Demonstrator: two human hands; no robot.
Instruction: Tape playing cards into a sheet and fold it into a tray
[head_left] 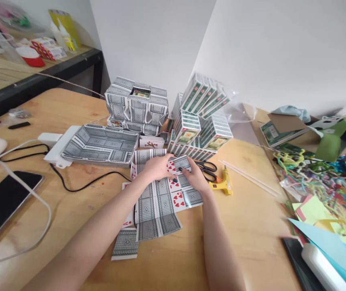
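Resting left hand (158,167) on sheet of joined playing cards (147,206), centered on wooden table (166,266), with thumb and forefinger spread wide. Pinching single card (181,162) over sheet's far end between thumb and fingers of right hand (195,174). Note scissors (200,165) and yellow glue gun (225,184) just right of sheet. Note open tray (103,144), card-covered box (138,109) and stacked card packs (187,131) behind, plus loose card (126,244) by near left corner.

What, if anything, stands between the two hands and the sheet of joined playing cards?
Nothing visible does. The left hand and right hand are both at the playing-card sheet. The black-handled scissors and yellow glue gun lie off to the right, beside the right hand rather than between.
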